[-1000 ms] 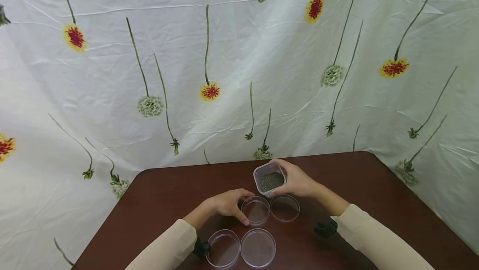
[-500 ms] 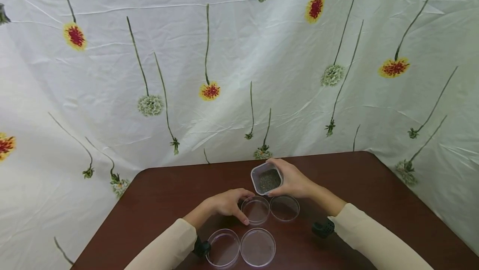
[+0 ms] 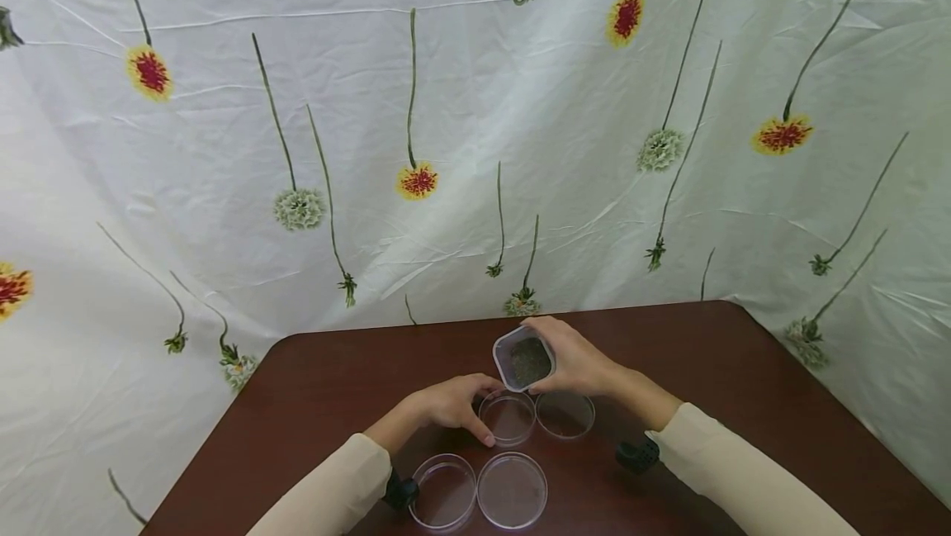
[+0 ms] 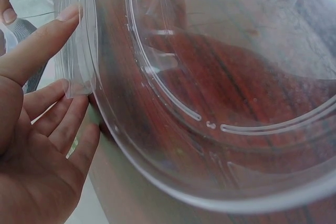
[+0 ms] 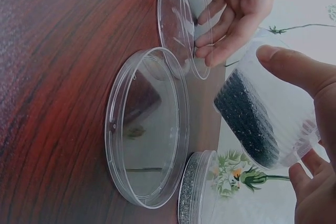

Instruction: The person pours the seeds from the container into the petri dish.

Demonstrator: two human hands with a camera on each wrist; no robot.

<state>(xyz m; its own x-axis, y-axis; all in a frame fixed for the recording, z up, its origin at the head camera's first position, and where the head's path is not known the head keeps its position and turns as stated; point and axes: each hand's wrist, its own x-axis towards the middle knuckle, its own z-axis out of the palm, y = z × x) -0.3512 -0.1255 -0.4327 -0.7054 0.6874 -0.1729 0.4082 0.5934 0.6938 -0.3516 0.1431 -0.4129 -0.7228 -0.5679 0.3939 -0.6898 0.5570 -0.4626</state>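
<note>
My right hand (image 3: 575, 358) grips a clear square plastic tub (image 5: 252, 114), thumb on one side and fingers on the other. Dark fine granules (image 3: 530, 360) lie inside the tilted tub, whose mouth faces me in the head view. Just beyond and above a clear petri dish (image 3: 508, 418), the tub's lower edge overlaps that dish's far rim in the head view. My left hand (image 3: 451, 404) holds this dish at its left side, fingers at the far rim and thumb at the near rim. The left wrist view shows the thumb and fingertips against the dish's wall (image 4: 79, 51).
Three more dishes stand on the dark red-brown table (image 3: 342, 379): one at right (image 3: 565, 415), one near left (image 3: 443, 493), one near right (image 3: 513, 491). In the right wrist view, a round dish (image 5: 197, 190) holds grey granules. A floral curtain (image 3: 461, 131) hangs behind.
My right hand has shifted slightly left with the tub, which now sits closer above the dish my left hand holds. The left hand and the dishes have stayed in place.
</note>
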